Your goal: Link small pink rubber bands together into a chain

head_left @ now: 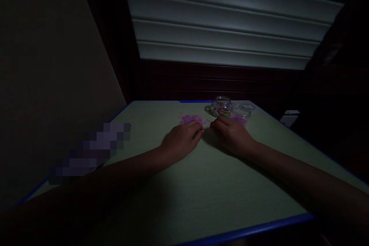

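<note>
My left hand [184,138] is over the table with its thumb and fingers pinched together. Facing it across a small gap, my right hand [230,132] is also closed in a pinch. What either pinch holds is too small and dark to make out. Just beyond my left fingers lies a loose pile of small pink and purple bands [191,118]. Behind my right hand stands a clear jar [223,101] with multicoloured bands in and around it. Beside that is a second clear container [245,111] with pink pieces, partly hidden by my right hand.
The pale green table [184,192] has a blue edge [259,228]. A pixelated, blurred-out object [95,150] lies at its left side. A slatted shutter [225,23] rises behind, and a small white box-like object [290,117] is off the right edge. The light is dim.
</note>
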`<state>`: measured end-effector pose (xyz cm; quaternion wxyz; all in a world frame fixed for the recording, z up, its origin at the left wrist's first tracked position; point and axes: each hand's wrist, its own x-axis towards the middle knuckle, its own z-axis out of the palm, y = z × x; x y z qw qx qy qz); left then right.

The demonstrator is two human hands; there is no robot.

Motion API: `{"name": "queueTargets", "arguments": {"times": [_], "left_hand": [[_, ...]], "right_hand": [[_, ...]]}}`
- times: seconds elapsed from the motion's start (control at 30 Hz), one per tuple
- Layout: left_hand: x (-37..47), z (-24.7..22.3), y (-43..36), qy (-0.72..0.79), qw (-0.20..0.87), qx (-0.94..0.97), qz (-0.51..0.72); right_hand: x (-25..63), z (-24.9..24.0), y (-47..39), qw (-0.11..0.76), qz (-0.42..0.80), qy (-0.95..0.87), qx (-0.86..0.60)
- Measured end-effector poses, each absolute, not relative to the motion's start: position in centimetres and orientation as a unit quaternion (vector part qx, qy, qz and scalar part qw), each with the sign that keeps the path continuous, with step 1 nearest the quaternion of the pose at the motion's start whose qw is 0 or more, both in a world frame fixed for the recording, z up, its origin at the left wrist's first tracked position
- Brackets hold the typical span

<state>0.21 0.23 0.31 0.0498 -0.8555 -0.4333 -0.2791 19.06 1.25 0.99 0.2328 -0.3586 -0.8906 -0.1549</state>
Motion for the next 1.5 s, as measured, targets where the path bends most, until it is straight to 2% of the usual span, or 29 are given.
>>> {"name": "queueTargets", "arguments": {"times": [0.13,0.27,0.47,0.63,0.97,1.33,1.5], "left_hand": [[0.2,0.3,0.3,-0.433,0.054,-0.855,-0.28],[0.1,0.2,0.4,-0.431,0.054,-0.858,-0.275],[0.0,0.2,0.4,-0.43,0.057,-0.86,-0.269],[0.1,0.2,0.3,-0.431,0.059,-0.86,-0.267],[0.0,0.2,0.4,-0.437,0.056,-0.858,-0.263],[-0.1,0.2,0.4,-0.447,0.057,-0.853,-0.263],[0.0,0.3,0.2,-0.451,0.049,-0.852,-0.262]], "right_hand": [[20.0,2.0,1.7,0.237,-0.271,-0.865,-0.35],[21.3,3.2,2.6,0.259,-0.324,-0.806,-0.423],[23.0,3.7,3.6,0.179,-0.372,-0.735,-0.537],[23.4,3.7,3.5,0.128,-0.377,-0.711,-0.58],[22.8,4.1,3.0,0.105,-0.366,-0.7,-0.604],[21.5,3.7,2.1,0.128,-0.356,-0.747,-0.546],[20.1,2.9,1.1,0.145,-0.301,-0.8,-0.498]]}}
